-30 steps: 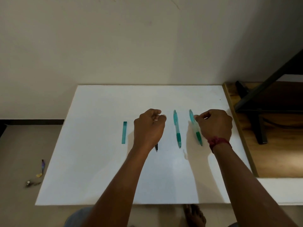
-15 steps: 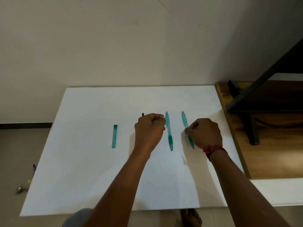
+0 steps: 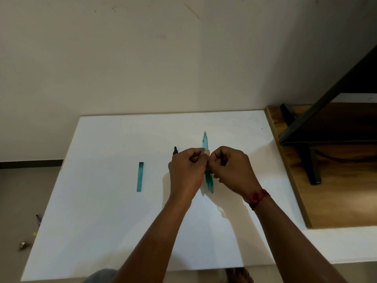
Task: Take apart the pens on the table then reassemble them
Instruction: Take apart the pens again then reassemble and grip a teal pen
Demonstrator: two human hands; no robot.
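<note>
White desk (image 3: pixel 98 221) lay wide and bare on your left, its right edge near a wooden shelf (image 3: pixel 336 190). Your left hand (image 3: pixel 186 172) and right hand (image 3: pixel 232 170) met mid-desk, both pinched on a teal pen (image 3: pixel 209 180); a teal barrel (image 3: pixel 140 176) lay apart, leftward.

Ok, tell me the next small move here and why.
Probably twist or pull the teal pen apart: the left hand and right hand are closed on it, meeting mid-barrel above the table.
</note>
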